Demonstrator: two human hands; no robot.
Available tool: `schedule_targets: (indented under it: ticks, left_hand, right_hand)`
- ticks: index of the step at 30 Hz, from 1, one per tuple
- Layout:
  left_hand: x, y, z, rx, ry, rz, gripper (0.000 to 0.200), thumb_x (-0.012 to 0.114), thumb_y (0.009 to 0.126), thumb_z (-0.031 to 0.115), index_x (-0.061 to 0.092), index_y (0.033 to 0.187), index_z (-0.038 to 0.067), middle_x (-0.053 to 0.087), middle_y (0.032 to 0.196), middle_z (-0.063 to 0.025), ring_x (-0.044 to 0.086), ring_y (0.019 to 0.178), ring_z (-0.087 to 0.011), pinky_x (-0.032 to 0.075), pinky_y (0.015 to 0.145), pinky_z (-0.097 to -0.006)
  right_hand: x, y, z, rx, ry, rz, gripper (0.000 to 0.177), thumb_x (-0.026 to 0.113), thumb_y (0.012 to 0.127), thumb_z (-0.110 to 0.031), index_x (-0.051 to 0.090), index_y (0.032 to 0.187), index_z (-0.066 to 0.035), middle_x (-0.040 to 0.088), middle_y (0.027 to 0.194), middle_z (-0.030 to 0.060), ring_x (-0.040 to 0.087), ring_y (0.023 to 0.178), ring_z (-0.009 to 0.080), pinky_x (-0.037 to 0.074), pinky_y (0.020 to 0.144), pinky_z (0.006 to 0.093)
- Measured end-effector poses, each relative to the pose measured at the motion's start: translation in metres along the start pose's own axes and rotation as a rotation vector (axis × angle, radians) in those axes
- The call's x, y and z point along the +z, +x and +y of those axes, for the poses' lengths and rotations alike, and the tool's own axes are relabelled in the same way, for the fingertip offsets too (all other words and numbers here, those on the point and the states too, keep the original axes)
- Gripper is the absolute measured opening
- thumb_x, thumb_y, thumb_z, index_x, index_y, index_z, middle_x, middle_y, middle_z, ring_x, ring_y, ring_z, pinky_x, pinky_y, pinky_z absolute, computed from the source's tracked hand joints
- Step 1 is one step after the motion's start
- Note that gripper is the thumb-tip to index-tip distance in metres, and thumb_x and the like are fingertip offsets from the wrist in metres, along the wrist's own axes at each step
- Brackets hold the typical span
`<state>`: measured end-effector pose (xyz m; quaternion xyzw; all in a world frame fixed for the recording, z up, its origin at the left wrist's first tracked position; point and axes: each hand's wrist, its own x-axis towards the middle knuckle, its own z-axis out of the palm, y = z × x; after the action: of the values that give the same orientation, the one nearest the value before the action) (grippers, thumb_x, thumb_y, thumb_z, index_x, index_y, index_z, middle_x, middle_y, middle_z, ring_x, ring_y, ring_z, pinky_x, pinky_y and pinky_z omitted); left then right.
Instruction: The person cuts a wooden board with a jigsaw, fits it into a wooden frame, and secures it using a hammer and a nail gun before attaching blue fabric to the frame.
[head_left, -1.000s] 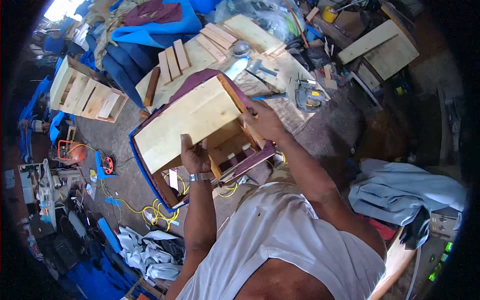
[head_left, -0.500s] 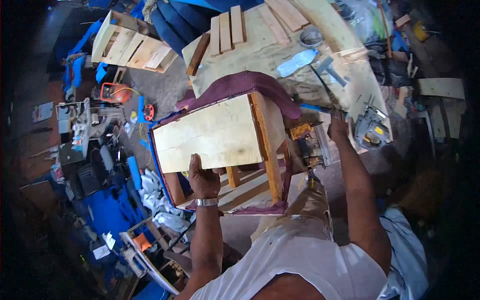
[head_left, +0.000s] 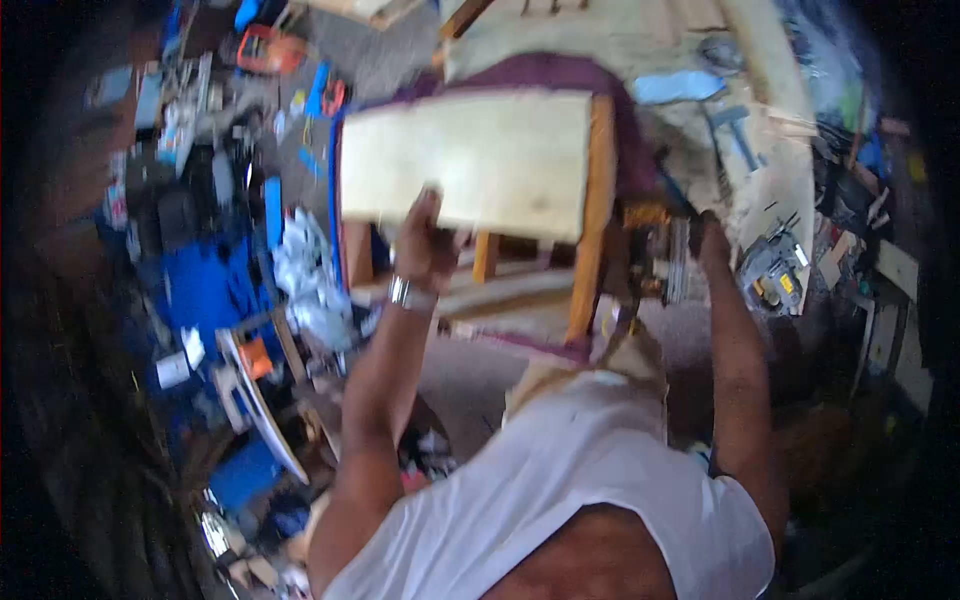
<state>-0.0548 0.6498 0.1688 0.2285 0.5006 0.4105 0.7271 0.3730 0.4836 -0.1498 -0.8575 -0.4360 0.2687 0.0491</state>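
Observation:
A wooden furniture frame (head_left: 597, 200) with a pale board (head_left: 470, 165) on its upper side stands before me, maroon fabric (head_left: 545, 75) draped along its far edge. My left hand (head_left: 428, 245) grips the board's near edge, thumb on top and fingers underneath, hidden. At the right of the frame, my right hand (head_left: 712, 240) is closed around a slim dark tool (head_left: 676, 190) that points toward the fabric; blur hides its exact kind. Just left of that hand lie metal and orange-brown pieces (head_left: 648, 215).
Behind the frame, a worktable (head_left: 610, 45) holds a plastic bottle (head_left: 678, 87), a hammer-like tool (head_left: 735, 130) and a round bowl (head_left: 720, 52). A grey power tool (head_left: 775, 270) sits at its right edge. Blue material (head_left: 210, 280), white plastic bags (head_left: 305, 270) and scattered items cover the floor at left.
The view has shifted, so the frame appears higher and further right. My left hand keeps its hold on the board. The tool in my right hand now slants more steeply.

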Motion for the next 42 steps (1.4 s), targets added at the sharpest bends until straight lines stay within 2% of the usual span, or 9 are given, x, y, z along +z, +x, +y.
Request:
schedule_targets:
  ticks: [4, 15, 16, 19, 22, 29, 32, 38, 42]
  left_hand:
    - [-0.012, 0.006, 0.003, -0.1, -0.188, -0.095, 0.024, 0.058, 0.096, 0.026, 0.057, 0.114, 0.01, 0.062, 0.112, -0.0063, 0.064, 0.102, -0.0211, 0.062, 0.073, -0.0318]
    - [-0.019, 0.014, 0.013, -0.191, -0.226, -0.152, 0.028, 0.066, 0.091, 0.021, 0.058, 0.109, 0.002, 0.062, 0.104, -0.0094, 0.066, 0.094, -0.0216, 0.064, 0.068, -0.0293]
    - [-0.02, 0.013, 0.014, -0.212, -0.236, -0.135, 0.028, 0.066, 0.091, 0.02, 0.058, 0.109, 0.0, 0.062, 0.104, -0.0098, 0.066, 0.092, -0.0208, 0.064, 0.067, -0.0292]
    - [-0.027, 0.022, 0.01, -0.245, -0.222, -0.151, 0.026, 0.066, 0.09, 0.021, 0.059, 0.107, 0.001, 0.062, 0.104, -0.0092, 0.066, 0.092, -0.0202, 0.064, 0.068, -0.0305]
    - [-0.028, 0.016, 0.007, -0.156, -0.147, -0.118, 0.031, 0.066, 0.091, 0.023, 0.06, 0.113, 0.002, 0.062, 0.111, -0.0073, 0.062, 0.103, -0.0199, 0.059, 0.084, -0.0395]
    - [-0.024, 0.014, 0.014, -0.204, -0.173, -0.177, 0.039, 0.061, 0.093, 0.022, 0.052, 0.125, 0.002, 0.056, 0.123, -0.0082, 0.058, 0.111, -0.0247, 0.059, 0.081, -0.0401]
    - [-0.031, 0.023, 0.009, -0.196, -0.195, -0.257, 0.036, 0.062, 0.093, 0.021, 0.054, 0.121, 0.001, 0.058, 0.118, -0.0076, 0.061, 0.106, -0.0252, 0.062, 0.077, -0.04]
    - [-0.028, 0.022, 0.008, -0.212, -0.256, -0.226, 0.029, 0.065, 0.091, 0.02, 0.057, 0.114, 0.003, 0.061, 0.11, -0.0057, 0.064, 0.1, -0.0241, 0.063, 0.073, -0.0375]
    - [-0.028, 0.021, 0.009, -0.195, -0.224, -0.237, 0.028, 0.066, 0.091, 0.022, 0.058, 0.112, 0.005, 0.062, 0.108, -0.0061, 0.064, 0.097, -0.0223, 0.063, 0.073, -0.0337]
  right_hand:
    - [-0.047, -0.065, -0.04, 0.022, 0.26, 0.006, 0.038, 0.061, 0.092, -0.038, 0.064, 0.098, -0.001, 0.065, 0.074, 0.0185, 0.065, 0.078, 0.0393, 0.047, 0.068, 0.0457]
    - [-0.104, -0.143, -0.109, 0.138, 0.095, -0.175, 0.045, 0.061, 0.089, -0.04, 0.065, 0.1, 0.004, 0.065, 0.091, 0.0299, 0.061, 0.096, 0.0489, 0.048, 0.083, 0.0502]
    - [-0.065, -0.129, -0.068, -0.016, -0.105, 0.095, 0.053, 0.058, 0.091, -0.049, 0.065, 0.081, 0.003, 0.066, 0.073, 0.0216, 0.062, 0.067, 0.042, 0.047, 0.06, 0.0475]
    - [-0.036, -0.116, -0.004, 0.462, 0.419, -0.134, 0.045, 0.058, 0.093, -0.047, 0.06, 0.074, -0.006, 0.056, 0.06, 0.0054, 0.054, 0.048, 0.0217, 0.041, 0.043, 0.0366]
    - [-0.054, -0.156, 0.008, 0.502, 1.047, -0.146, 0.039, 0.058, 0.094, -0.047, 0.054, 0.074, -0.013, 0.041, 0.054, -0.0048, 0.041, 0.041, 0.0079, 0.032, 0.036, 0.0268]
    - [-0.177, -0.214, -0.132, 0.18, 0.821, 0.378, 0.04, 0.054, 0.097, -0.044, 0.056, 0.087, -0.006, 0.046, 0.059, -0.0014, 0.043, 0.043, 0.0089, 0.036, 0.04, 0.0267]
    - [-0.207, -0.207, -0.17, -0.177, 0.424, 0.494, 0.036, 0.056, 0.096, -0.035, 0.058, 0.096, 0.001, 0.059, 0.065, 0.0156, 0.06, 0.056, 0.0277, 0.045, 0.053, 0.0373]
    - [-0.238, -0.214, -0.244, -0.362, 0.358, 0.503, 0.036, 0.059, 0.095, -0.036, 0.057, 0.094, 0.0, 0.054, 0.059, 0.016, 0.06, 0.055, 0.0316, 0.044, 0.054, 0.0401]
    - [-0.231, -0.196, -0.242, -0.143, 0.126, 0.27, 0.036, 0.058, 0.094, -0.037, 0.059, 0.105, -0.003, 0.063, 0.069, 0.0214, 0.066, 0.069, 0.0406, 0.05, 0.062, 0.0479]
